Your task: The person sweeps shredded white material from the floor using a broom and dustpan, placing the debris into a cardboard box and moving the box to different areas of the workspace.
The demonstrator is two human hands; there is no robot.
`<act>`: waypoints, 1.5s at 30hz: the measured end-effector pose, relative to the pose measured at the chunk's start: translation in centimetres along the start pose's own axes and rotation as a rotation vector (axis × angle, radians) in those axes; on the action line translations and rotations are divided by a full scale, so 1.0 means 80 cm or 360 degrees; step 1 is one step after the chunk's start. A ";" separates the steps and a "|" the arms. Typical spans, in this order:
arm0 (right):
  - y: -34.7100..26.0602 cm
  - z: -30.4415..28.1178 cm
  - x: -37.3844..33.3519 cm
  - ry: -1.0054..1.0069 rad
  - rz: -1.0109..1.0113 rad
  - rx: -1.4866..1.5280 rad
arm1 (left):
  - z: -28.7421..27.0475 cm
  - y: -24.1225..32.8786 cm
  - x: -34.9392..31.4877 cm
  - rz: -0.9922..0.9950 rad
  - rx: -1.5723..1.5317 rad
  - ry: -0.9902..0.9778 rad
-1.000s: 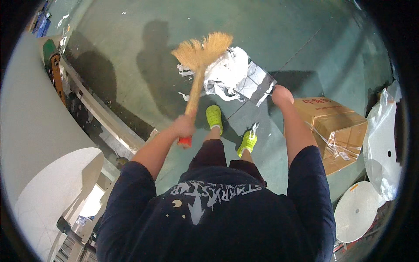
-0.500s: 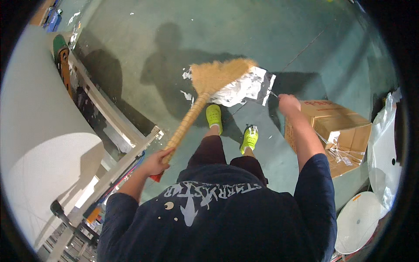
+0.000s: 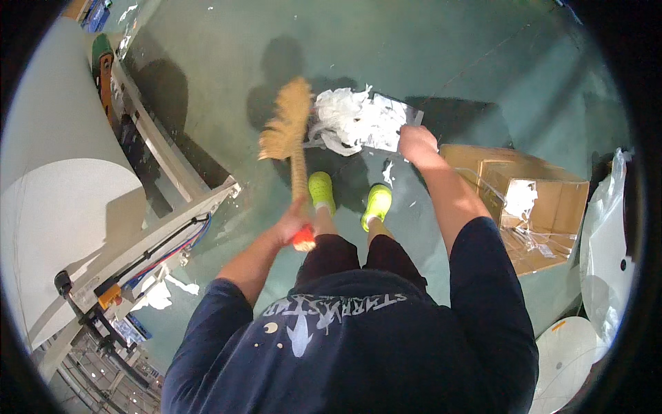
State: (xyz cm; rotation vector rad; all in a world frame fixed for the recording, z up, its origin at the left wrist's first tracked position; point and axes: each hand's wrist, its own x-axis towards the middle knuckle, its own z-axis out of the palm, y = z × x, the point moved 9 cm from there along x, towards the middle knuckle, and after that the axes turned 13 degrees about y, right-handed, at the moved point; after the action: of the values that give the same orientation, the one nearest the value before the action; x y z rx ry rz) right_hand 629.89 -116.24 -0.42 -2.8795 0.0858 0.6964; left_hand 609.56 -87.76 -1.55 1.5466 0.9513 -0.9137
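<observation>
Tan straw is bound into a fan-headed broom with a red-ended handle (image 3: pixel 289 127), which is held over the green floor (image 3: pixel 414 41) in front of the body. Its handle is grasped just above the red end by the left hand (image 3: pixel 295 219), whose fingers are wrapped around it. The bristles are blurred and tilted toward the left; whether the floor is touched by them cannot be told. Just to their right, a crumpled heap of white paper-like strips (image 3: pixel 341 117) is gathered on and beside a dark, flat dustpan (image 3: pixel 414 116); how much is borne by the pan cannot be told. The pan's right side is gripped by the right hand (image 3: pixel 418 143), with the fingers clenched and the exact part grasped covered by the hand.

Below the heap, two bright lime-green clogs (image 3: pixel 378 205) are planted on the floor, with a small white scrap (image 3: pixel 387 174) lying near the right one. To the right of the right forearm, a brown cardboard box (image 3: pixel 555 196) is set down, with a torn white patch seen on its side. Beyond it, a white disc (image 3: pixel 565 362) is placed near clear plastic wrapping (image 3: pixel 600 276). On the left, a huge white roll (image 3: pixel 62 110) is seen beside a pale metal frame (image 3: pixel 162 152), along which red and blue cables (image 3: pixel 169 250) are run.
</observation>
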 end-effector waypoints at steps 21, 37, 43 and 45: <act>-0.104 -0.303 -0.199 0.0926 -0.0300 0.1327 | -0.074 0.052 -0.306 0.0553 0.0723 -0.0962; -0.005 -0.563 -0.668 0.2344 -0.0396 0.0832 | 0.024 0.155 -0.456 0.1927 0.1206 -0.1629; 0.090 -0.534 -0.692 0.2092 0.0093 0.1054 | 0.102 0.173 -0.454 0.1533 0.1232 -0.1860; 0.124 -0.529 -0.678 0.2046 0.0252 0.0859 | 0.121 0.182 -0.454 0.1272 0.1150 -0.1875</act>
State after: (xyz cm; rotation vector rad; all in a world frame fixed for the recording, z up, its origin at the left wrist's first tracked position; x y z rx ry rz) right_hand 599.71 -133.04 59.90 -2.2952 0.5462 -1.0601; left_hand 607.96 -103.26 35.58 1.3581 -0.8597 -1.3246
